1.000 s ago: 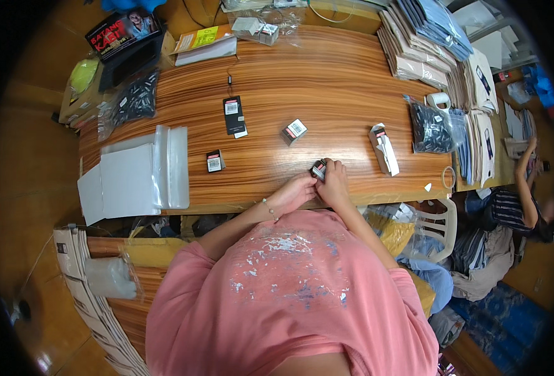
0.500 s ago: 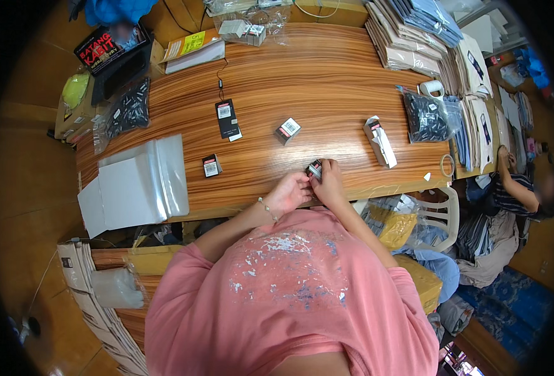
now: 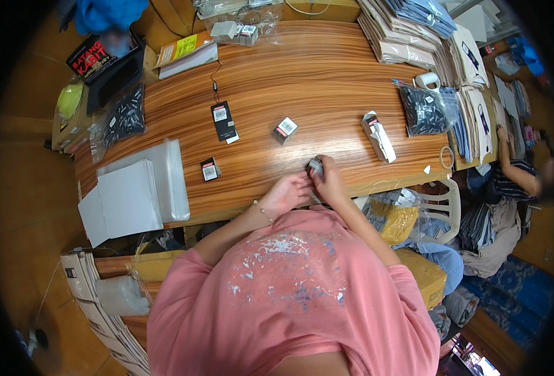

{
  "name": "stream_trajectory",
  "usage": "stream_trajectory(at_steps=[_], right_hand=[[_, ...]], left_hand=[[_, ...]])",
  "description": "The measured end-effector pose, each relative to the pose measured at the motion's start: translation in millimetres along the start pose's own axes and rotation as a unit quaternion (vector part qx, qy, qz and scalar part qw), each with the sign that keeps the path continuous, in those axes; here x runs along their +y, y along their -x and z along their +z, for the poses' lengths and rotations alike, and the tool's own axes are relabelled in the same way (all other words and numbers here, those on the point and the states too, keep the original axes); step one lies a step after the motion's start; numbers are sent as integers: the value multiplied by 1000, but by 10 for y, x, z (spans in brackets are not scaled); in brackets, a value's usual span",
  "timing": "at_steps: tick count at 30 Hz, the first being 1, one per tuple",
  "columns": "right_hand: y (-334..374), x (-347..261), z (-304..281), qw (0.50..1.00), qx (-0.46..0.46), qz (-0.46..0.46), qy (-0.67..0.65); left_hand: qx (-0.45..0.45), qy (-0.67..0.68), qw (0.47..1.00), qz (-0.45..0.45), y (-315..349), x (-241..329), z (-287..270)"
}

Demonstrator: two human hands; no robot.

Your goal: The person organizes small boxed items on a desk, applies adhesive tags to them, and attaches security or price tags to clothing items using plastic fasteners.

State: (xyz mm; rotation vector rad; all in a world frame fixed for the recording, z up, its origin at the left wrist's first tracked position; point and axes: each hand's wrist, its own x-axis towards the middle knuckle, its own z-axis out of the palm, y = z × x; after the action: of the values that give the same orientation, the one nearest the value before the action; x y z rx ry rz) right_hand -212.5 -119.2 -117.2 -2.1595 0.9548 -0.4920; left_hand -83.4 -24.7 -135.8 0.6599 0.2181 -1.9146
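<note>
Near the front edge of the table, my right hand [image 3: 331, 182] pinches a small stack of barcode tags [image 3: 315, 165] between thumb and fingers. My left hand [image 3: 287, 193], wearing a beaded bracelet, lies right beside it, palm partly up. Its fingers are loosely bent and apart, with the tips close to the stack; whether they touch it is hidden. Ahead stands another little block of barcode tags [image 3: 285, 129]. A few dark tags with barcode labels [image 3: 210, 169] lie to the left, below a long black hang tag [image 3: 224, 122] with a cord.
An opened narrow white box [image 3: 379, 138] lies to the right, near a bag of small black pieces [image 3: 424, 111]. Clear plastic sleeves and white sheets [image 3: 126, 197] sit at left. Packed garments [image 3: 408, 37] are piled far right. Another person's arm [image 3: 513, 166] shows beyond.
The stack in my right hand has tilted, so its dark printed face shows less. My left fingers have shifted slightly. The whole view has drifted a little.
</note>
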Motion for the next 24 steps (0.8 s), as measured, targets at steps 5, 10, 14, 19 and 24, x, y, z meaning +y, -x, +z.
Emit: stream_trajectory(at_steps=[5,10,14,19,24], right_hand=[[-88,48,-116,975,21,-79,208],[-62,88,-124,965,21,-144,220],[-129,70,-128,986,6,23,-167],[-71,-244,48,828,-61,156,-535],[-318,-439,-46,989,-49,-137,-29]], left_hand=[[111,-69,985,111,81,15,111],[121,-149,967,169,48,17,117],[68,-290,910,290,-48,-2,89],[-71,-129,940,309,-114,10,262],[-51,39,946,317,147,153,455]])
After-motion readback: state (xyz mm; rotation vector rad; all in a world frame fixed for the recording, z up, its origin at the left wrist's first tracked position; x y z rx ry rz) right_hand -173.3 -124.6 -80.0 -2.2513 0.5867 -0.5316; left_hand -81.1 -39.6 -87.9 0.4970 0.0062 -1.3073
